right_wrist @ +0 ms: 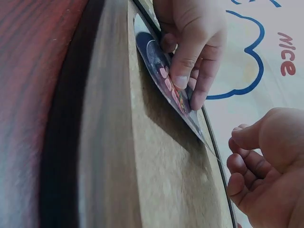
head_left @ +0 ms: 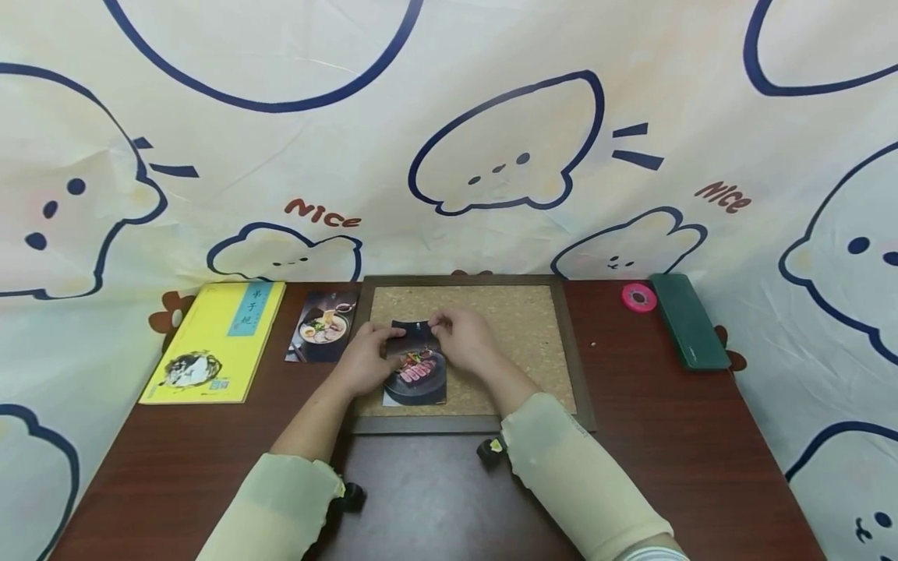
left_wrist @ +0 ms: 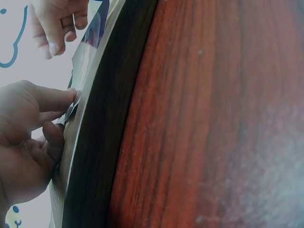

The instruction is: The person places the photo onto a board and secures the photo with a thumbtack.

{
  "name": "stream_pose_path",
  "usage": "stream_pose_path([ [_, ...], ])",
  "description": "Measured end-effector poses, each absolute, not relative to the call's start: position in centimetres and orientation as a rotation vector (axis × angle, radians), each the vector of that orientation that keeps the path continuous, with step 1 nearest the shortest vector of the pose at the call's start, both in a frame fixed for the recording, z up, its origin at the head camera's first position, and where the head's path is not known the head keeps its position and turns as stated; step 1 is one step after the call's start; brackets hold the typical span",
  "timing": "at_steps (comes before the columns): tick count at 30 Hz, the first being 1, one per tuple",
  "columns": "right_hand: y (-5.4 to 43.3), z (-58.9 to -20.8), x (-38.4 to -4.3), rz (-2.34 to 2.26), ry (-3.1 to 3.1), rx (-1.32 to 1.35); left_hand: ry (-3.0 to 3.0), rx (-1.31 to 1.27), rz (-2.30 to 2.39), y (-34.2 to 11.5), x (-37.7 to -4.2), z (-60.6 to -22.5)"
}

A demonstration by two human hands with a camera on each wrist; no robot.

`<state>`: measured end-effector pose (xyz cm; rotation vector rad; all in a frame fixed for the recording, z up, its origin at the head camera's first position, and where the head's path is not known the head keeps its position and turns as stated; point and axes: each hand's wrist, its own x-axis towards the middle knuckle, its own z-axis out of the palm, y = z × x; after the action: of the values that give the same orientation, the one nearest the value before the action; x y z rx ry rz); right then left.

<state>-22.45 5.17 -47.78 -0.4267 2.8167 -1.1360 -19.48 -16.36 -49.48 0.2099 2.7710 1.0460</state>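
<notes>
Left hand (head_left: 365,358) pinched the photo (head_left: 421,386) over the left part of the board (head_left: 519,343). Right hand (head_left: 463,339) was at its upper right corner; whether it gripped anything could not be determined.

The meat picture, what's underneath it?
The framed cork board is under the meat picture; its bare surface shows alongside. The part straight beneath is mostly covered, so I can't tell whether anything else is there.

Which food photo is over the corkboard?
The sliced-meat photo, pinched by the left hand; the white-bowl photo lies left of the corkboard.
</notes>
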Motion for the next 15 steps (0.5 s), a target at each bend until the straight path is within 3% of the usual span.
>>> stream_pose_path([
  [15, 3.1, -48.3, -24.8, -0.944, 2.805, -0.406, 2.748, 0.207, 1.069, -16.6, -19.6, -49.5],
])
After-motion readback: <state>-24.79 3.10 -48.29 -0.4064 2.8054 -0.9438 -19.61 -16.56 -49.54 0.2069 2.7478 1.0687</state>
